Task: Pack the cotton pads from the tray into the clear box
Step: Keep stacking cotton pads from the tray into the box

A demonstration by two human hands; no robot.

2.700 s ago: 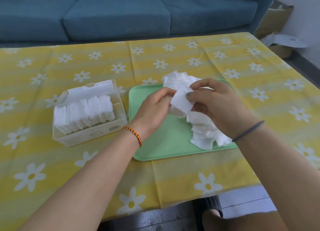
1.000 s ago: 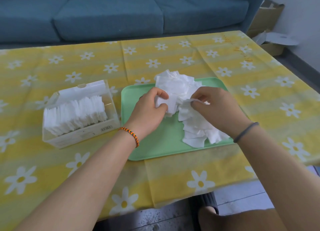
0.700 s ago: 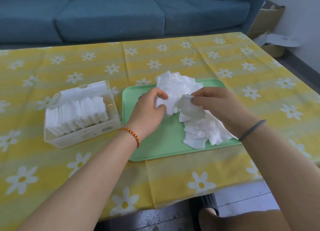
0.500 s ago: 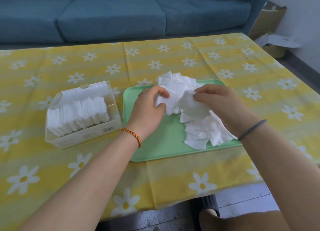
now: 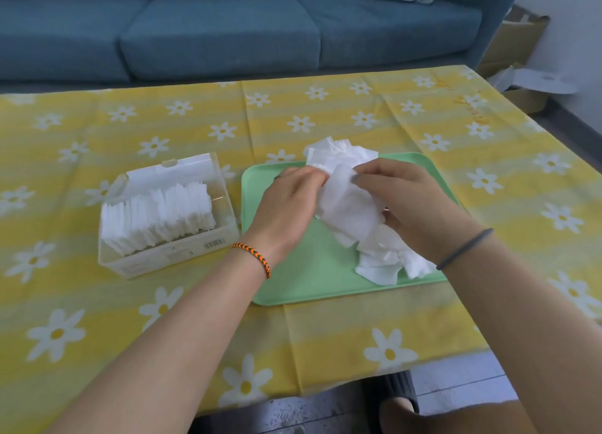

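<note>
A desk (image 5: pixel 325 329) covered by a yellow daisy-print cloth fills the view, with a blue sofa (image 5: pixel 228 36) behind it. On the desk, a green tray (image 5: pixel 303 277) is set just beside a clear box (image 5: pixel 169 257), the box lying to the left of the tray with only a narrow strip of cloth between them. The long axis of the box is seen to run left to right, slightly tilted, and its lid is folded back at the far side. It is already largely filled with a row of upright pads (image 5: pixel 156 218); a gap is left at its right end, nearest the tray.

The loose cotton pads (image 5: pixel 381 257) are heaped on the right half of the tray, in a band running from the far edge toward the near right corner. Both hands are held over that heap. A small bunch of pads (image 5: pixel 348 205) is gripped between them: the left hand (image 5: pixel 286 205) is curled at the bunch's left edge, the right hand (image 5: pixel 413 205) is closed over its right side with the fingertips pinching the top.

The coming move is judged to turn on the box lying leftward of the hands, with the left hand nearer to it. The bunch would probably need to be squared and turned upright, faces parallel to the packed row, before being carried left and slid into the gap.
</note>
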